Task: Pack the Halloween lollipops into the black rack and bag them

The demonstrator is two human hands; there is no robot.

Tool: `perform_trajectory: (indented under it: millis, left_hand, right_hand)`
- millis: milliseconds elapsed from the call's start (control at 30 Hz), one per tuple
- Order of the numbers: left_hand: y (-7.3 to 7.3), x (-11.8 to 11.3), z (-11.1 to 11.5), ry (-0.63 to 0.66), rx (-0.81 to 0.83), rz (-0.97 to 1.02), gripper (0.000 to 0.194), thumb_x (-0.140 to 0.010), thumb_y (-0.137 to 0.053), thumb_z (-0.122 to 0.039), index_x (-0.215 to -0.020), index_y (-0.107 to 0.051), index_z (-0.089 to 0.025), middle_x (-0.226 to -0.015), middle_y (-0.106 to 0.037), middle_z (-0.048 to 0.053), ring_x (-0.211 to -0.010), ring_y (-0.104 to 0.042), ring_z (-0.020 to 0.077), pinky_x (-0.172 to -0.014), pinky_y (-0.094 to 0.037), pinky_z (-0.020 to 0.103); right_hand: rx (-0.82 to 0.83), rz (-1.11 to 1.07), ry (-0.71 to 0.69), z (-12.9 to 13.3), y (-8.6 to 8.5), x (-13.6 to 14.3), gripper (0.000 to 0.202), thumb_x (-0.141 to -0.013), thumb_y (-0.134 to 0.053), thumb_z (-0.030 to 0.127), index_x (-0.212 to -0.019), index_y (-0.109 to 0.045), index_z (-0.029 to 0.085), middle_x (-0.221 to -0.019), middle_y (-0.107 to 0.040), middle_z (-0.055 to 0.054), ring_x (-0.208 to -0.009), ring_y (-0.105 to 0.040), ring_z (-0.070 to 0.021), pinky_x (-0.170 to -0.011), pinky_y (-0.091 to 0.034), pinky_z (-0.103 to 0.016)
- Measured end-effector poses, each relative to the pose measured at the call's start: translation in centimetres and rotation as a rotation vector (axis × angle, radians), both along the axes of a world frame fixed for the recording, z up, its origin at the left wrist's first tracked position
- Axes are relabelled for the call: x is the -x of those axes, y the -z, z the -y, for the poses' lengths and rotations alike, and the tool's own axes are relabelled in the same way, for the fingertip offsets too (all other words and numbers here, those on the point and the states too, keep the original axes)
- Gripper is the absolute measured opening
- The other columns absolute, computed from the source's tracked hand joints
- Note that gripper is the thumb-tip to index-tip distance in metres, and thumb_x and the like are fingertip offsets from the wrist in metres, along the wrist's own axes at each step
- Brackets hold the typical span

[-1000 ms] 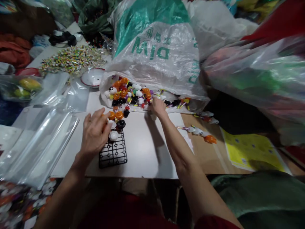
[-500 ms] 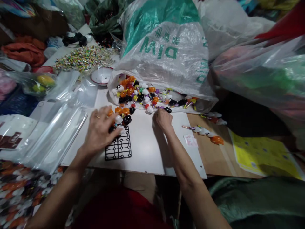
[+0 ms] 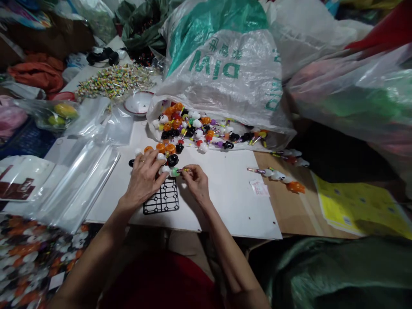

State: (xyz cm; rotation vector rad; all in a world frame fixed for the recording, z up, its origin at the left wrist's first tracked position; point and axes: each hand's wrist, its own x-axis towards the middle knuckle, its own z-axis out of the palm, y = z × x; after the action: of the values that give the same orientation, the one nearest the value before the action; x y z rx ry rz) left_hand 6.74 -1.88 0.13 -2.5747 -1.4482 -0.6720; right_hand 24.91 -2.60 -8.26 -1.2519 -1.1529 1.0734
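My left hand (image 3: 144,174) lies spread over a cluster of figure-topped sticks at the upper end of a black plastic grid (image 3: 161,201). Its fingers and thumb touch white toppers; a black topper (image 3: 173,160) and orange toppers (image 3: 165,148) show just beyond them. My right hand (image 3: 196,182) is closed in a pinch on a thin, shiny stick with a pale green topper (image 3: 175,172), held level beside the cluster. What lies under my left palm is hidden. Farther back, many similar sticks spill from the mouth of a white and green woven sack (image 3: 222,86).
Clear plastic sleeves (image 3: 80,184) lie on the left, and a white bowl (image 3: 138,103) stands behind them. A pile of small coloured pieces (image 3: 112,81) is at the back left. Joined figure toppers (image 3: 280,177) and yellow printed sheets (image 3: 357,206) lie on the right.
My right hand has moved from the sack's mouth down and left to the grid, now with a stick in its pinch. My left hand has settled lower onto the toppers.
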Motion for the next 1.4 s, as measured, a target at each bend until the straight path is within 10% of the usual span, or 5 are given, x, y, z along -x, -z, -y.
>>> perform_trajectory:
  millis: [400, 567, 767, 1100, 1400]
  left_hand:
    - [2.3, -1.4, -0.9, 0.078, -0.139, -0.092, 0.018, -0.094, -0.056, -0.023, -0.101, -0.071, -0.015, -0.132, -0.064, 0.015, -0.123, -0.058, 0.0325, -0.104, -0.046, 0.052]
    - [2.3, -1.3, -1.3, 0.083, -0.147, -0.107, 0.018, -0.094, -0.055, -0.02, -0.086, -0.069, -0.012, -0.133, -0.063, 0.018, -0.123, -0.058, 0.0334, -0.101, -0.049, 0.051]
    - [1.5, -2.4, -0.3, -0.01, -0.093, -0.142, 0.016, -0.092, -0.057, -0.023, -0.093, -0.069, -0.012, -0.138, -0.057, 0.022, -0.13, -0.053, 0.0374, -0.105, -0.042, 0.063]
    - [3.3, -8.7, -0.2, 0.189, 0.125, -0.568, 0.025, -0.088, -0.048, -0.001, -0.099, -0.07, -0.007, -0.098, -0.073, 0.016, -0.106, -0.063, 0.0308, -0.11, -0.034, 0.065]
    - [0.8, -3.3, 0.9, 0.027, -0.021, -0.416, 0.031, -0.093, -0.043, -0.006, -0.114, -0.065, -0.01, -0.089, -0.07, 0.012, -0.085, -0.062, 0.0259, -0.081, -0.048, 0.044]
  right_hand:
    - [-0.232, 0.356, -0.286, -1.5, 0.4, -0.6, 0.019, -0.089, -0.055, 0.023, -0.103, -0.068, 0.02, -0.093, -0.069, -0.005, -0.079, -0.063, -0.0159, -0.073, -0.051, -0.027]
    - [-0.192, 0.917, -0.196, -9.0, -3.5, -7.8, 0.032, -0.09, -0.05, 0.012, -0.116, -0.068, 0.017, -0.108, -0.066, -0.011, -0.087, -0.062, -0.019, -0.075, -0.046, -0.028]
    - [-0.012, 1.469, -0.583, -16.6, -5.2, -8.8, 0.039, -0.09, -0.047, 0.008, -0.125, -0.064, 0.017, -0.112, -0.068, -0.013, -0.1, -0.065, -0.0235, -0.074, -0.041, -0.026]
    - [0.131, 1.452, -0.39, -12.3, -3.9, -7.5, 0.037, -0.1, -0.041, 0.03, -0.126, -0.062, 0.016, -0.118, -0.069, -0.017, -0.107, -0.066, -0.0274, -0.08, -0.046, -0.029]
    - [0.183, 1.383, -0.32, -9.9, -2.9, -9.9, 0.03, -0.087, -0.056, 0.019, -0.112, -0.072, 0.019, -0.114, -0.068, -0.015, -0.105, -0.064, -0.0279, -0.081, -0.045, -0.031]
